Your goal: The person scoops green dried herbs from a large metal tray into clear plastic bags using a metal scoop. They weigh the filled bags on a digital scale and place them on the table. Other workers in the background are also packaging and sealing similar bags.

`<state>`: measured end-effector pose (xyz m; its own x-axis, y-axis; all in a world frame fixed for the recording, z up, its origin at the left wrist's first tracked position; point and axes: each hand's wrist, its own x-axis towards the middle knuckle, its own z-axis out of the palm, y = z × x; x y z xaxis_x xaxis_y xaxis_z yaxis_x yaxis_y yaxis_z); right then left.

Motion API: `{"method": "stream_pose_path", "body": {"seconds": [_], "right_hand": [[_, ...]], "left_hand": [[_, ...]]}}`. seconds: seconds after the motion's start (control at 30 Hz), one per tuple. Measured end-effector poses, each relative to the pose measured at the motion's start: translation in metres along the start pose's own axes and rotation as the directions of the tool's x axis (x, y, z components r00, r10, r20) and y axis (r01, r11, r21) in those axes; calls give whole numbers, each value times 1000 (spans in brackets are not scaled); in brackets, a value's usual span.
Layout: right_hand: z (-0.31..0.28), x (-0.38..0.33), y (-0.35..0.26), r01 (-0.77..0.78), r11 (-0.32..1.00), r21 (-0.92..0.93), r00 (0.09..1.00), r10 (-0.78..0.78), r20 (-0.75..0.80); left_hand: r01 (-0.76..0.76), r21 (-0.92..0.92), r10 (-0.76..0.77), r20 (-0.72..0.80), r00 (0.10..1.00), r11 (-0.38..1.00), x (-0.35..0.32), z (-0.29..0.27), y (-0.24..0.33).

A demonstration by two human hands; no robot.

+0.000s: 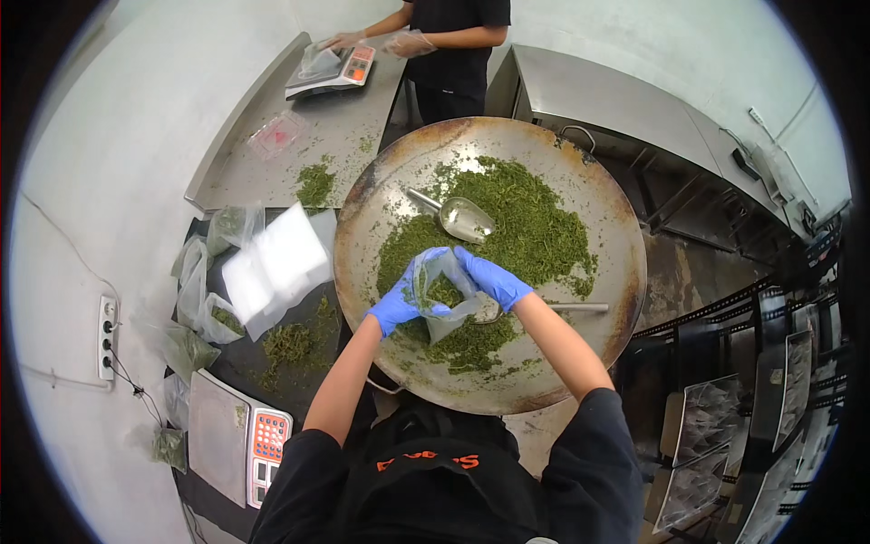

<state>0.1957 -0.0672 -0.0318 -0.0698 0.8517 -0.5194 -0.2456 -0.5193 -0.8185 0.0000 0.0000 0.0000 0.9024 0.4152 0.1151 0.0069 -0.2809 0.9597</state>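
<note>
A clear plastic bag (pixel 450 317) with some shredded green leaves inside hangs mouth-up between my hands, over a wide round metal pan (pixel 580 363). My blue-gloved left hand (pixel 399 302) grips the bag's left side. On the right rim of its mouth, my blue-gloved right hand (pixel 492 277) holds the film. Below lies a broad heap of shredded green leaves (pixel 530 213). A metal scoop (pixel 467 219) rests on the heap beyond my hands. Near my right wrist lies a second metal handle (pixel 580 307), its other end partly hidden by the bag.
Left of the pan, a dark table holds a stack of white bags (pixel 276 263), filled bags (pixel 192 290) and a scale (pixel 222 435). Farther off, a gloved co-worker (pixel 458 54) handles a bag on another scale (pixel 331 72). A rack (pixel 707 417) stands at right.
</note>
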Motion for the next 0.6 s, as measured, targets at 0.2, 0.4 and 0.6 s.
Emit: {"method": "stream_pose_path", "body": {"seconds": [0.2,0.4,0.6], "right_hand": [[25,-61,-52,398,898,189,895,-335,-293],[8,-77,-64,433,889,148,864,-362,-351],[-18,-77,-63,593,794,134,707,-433,-559]], "left_hand": [[-46,656,10,58,998,754,4,-44,1],[240,959,-467,-145,872,149,13,-38,-13],[538,-267,-521,137,843,800,49,-10,-30]]}}
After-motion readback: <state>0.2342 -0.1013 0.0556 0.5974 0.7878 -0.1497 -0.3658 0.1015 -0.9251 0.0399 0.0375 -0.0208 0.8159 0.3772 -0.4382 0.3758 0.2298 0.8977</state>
